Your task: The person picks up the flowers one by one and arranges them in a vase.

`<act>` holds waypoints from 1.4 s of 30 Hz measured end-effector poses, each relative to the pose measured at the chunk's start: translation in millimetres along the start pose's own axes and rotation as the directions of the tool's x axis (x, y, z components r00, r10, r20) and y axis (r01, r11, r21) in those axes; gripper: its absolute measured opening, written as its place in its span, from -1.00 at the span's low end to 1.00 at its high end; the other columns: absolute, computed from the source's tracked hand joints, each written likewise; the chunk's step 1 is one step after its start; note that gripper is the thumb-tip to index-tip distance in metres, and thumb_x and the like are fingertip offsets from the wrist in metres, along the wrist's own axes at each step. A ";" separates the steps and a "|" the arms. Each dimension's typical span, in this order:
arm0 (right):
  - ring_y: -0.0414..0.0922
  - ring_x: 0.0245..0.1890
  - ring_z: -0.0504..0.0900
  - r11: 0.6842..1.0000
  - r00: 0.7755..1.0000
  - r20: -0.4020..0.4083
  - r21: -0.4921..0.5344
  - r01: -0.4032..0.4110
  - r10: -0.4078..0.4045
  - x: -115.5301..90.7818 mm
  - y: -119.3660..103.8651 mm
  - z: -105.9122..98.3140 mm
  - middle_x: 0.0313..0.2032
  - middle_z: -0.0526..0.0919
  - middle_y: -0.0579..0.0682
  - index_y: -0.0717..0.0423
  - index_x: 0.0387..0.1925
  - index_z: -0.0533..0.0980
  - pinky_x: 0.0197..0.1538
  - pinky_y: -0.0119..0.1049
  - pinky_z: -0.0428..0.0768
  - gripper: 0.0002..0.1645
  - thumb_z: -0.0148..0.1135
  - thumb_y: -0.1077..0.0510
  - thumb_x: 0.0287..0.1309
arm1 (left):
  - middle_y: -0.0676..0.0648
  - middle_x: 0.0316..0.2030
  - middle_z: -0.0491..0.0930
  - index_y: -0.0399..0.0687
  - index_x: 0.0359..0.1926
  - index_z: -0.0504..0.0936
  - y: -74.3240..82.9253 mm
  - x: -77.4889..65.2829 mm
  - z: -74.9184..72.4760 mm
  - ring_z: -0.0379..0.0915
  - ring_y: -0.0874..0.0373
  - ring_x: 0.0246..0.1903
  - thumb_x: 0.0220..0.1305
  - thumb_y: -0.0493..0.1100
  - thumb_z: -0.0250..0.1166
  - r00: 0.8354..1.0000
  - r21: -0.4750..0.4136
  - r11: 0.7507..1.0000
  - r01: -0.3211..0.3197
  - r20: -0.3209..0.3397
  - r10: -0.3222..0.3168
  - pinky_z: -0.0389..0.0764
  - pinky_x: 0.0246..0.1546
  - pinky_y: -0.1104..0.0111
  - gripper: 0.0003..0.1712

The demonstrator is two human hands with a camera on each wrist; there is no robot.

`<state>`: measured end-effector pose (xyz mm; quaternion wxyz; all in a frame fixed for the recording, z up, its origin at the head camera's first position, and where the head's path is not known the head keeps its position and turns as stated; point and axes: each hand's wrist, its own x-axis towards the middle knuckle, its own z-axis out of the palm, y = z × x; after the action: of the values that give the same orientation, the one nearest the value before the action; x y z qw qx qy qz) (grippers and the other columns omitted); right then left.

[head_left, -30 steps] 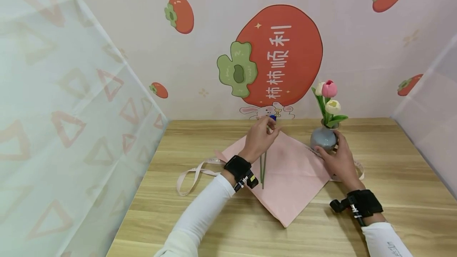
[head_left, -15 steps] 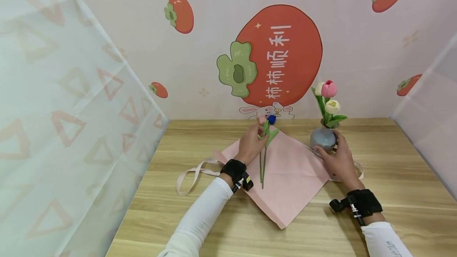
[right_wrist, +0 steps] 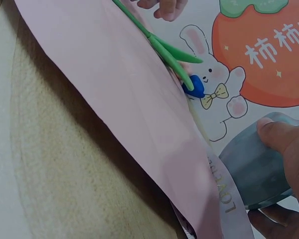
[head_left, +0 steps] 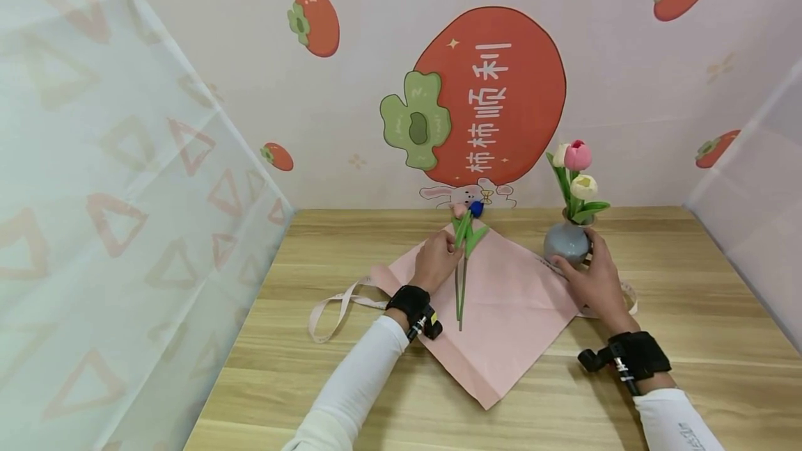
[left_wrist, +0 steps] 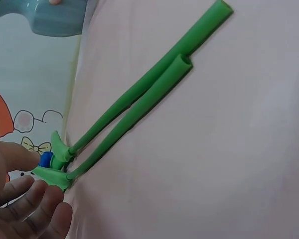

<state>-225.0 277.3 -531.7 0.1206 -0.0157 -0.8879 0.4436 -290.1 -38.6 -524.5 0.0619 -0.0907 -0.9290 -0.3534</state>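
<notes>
Two artificial tulips, one with a blue head and one with a pale pink head, lie on a sheet of pink wrapping paper. Their green stems run side by side toward the near edge. My left hand is just left of the tulips' leaves, its fingers loosely bent and thumb apart in the left wrist view, with nothing gripped. At the right, my right hand holds a grey-blue round vase, thumb in front and fingers behind. Pink and white tulips stand in the vase.
A pale ribbon loops out from under the paper on the left and shows again on the right, with lettering in the right wrist view. The wooden table meets a persimmon-printed backdrop behind and at the sides.
My left hand has drawn back toward me and left, uncovering the tulip heads and leaves. The paper's near corner has shifted slightly left and nearer. My right hand and the vase stay put.
</notes>
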 end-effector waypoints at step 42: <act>0.51 0.47 0.29 1.000 1.000 0.001 -0.009 -0.008 0.008 1.9 2.7 0.7 0.54 0.13 0.53 0.27 0.68 -0.15 0.34 0.43 0.43 0.16 0.33 -0.10 0.46 | -0.15 -0.35 0.73 -0.27 -0.21 0.71 -8.7 3.7 15.5 0.55 0.20 -0.51 0.47 -0.19 0.37 0.989 -0.057 0.991 0.118 0.101 -0.112 0.50 -0.51 0.47 -0.82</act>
<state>-227.2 278.6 -533.9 0.1182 -0.0199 -0.8900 0.4400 -296.4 -34.2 -540.9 -0.0069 -0.0558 -0.9231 -0.3804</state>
